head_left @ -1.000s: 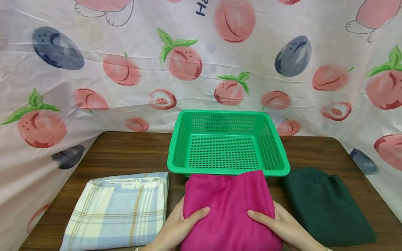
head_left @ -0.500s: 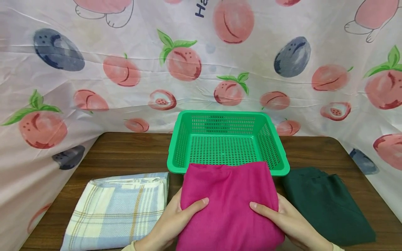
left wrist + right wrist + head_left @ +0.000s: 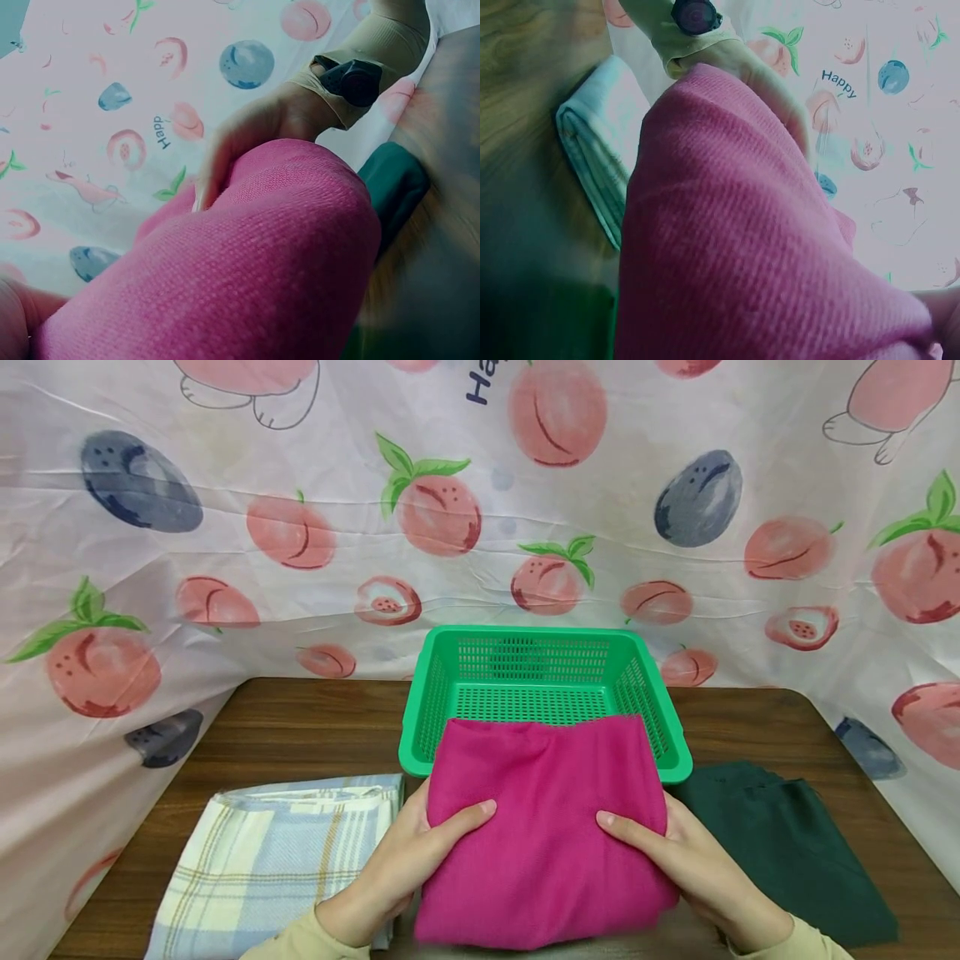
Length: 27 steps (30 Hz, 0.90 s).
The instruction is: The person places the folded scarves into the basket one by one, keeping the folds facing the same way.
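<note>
A folded magenta cloth [image 3: 543,835] is held up in front of me by both hands, one on each side. My left hand [image 3: 412,856] grips its left edge, thumb lying on the near face and fingers hidden behind. On the opposite edge my right hand [image 3: 693,856] grips it the same way. The cloth's top edge overlaps the front of a green plastic basket [image 3: 416,718] in the head view. In the left wrist view the weave of the magenta cloth [image 3: 247,255] fills the foreground, with the right hand beyond it.
A folded plaid cloth [image 3: 281,868] in pale blue and cream lies on the left of the wooden table [image 3: 315,718]. On the right lies a folded dark green cloth [image 3: 787,852]. A fruit-print curtain [image 3: 465,585] hangs behind and at both sides.
Both hands have raised the magenta cloth forward, toward the basket. Its lower edge now shows, and its top edge covers more of the basket. The plaid and green cloths stay put.
</note>
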### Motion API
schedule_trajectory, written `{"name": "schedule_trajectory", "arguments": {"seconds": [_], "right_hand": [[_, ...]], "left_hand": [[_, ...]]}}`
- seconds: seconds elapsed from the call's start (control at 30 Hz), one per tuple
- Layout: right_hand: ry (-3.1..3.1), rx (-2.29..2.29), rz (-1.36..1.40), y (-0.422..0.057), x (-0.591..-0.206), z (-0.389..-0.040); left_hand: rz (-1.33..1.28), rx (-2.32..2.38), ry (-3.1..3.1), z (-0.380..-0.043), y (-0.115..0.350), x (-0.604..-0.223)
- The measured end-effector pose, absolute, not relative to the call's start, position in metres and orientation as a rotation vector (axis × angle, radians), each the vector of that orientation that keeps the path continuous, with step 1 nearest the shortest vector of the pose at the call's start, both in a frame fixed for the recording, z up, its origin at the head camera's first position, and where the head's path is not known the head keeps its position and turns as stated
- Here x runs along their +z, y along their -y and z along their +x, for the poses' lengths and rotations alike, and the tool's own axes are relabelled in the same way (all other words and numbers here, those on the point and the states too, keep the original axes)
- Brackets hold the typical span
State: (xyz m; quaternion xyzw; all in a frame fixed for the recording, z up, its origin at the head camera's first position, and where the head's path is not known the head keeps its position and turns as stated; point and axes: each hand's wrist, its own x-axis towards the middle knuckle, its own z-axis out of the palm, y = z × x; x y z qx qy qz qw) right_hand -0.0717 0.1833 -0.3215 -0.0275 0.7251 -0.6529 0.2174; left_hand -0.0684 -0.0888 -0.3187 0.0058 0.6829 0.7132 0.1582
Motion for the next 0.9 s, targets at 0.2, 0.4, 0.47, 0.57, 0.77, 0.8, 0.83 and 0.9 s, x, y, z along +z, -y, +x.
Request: {"name": "schedule_trajectory", "arguments": {"seconds": [0.2, 0.4, 0.47, 0.57, 0.77, 0.8, 0.83, 0.9], "right_hand": [[-2.004, -1.831, -0.086, -0.179, -0.316, -0.084], [-2.023, -1.84, -0.011, -0.176, -0.31, -0.098], [-2.032, -1.844, 0.007, -0.174, -0.307, -0.103], [-2.048, -1.85, 0.025, -0.171, -0.304, -0.11], [-2.087, -1.859, 0.049, -0.165, -0.297, -0.123], [-2.093, -1.863, 0.056, -0.164, -0.295, -0.125], [-2.102, -1.867, 0.061, -0.163, -0.294, -0.127], [-2.116, -1.879, 0.073, -0.161, -0.29, -0.131]], "left_hand": [[0.031, 2.029, -1.956, -0.082, 0.09, -0.313], [-0.008, 2.006, -1.978, -0.099, 0.089, -0.308], [-0.023, 1.998, -1.991, -0.105, 0.089, -0.306], [-0.053, 1.986, -2.018, -0.114, 0.09, -0.305], [-0.099, 1.949, -2.06, -0.129, 0.092, -0.3], [-0.102, 1.945, -2.057, -0.131, 0.092, -0.298], [-0.101, 1.949, -2.049, -0.133, 0.093, -0.297], [-0.103, 1.965, -2.033, -0.137, 0.094, -0.294]]}}
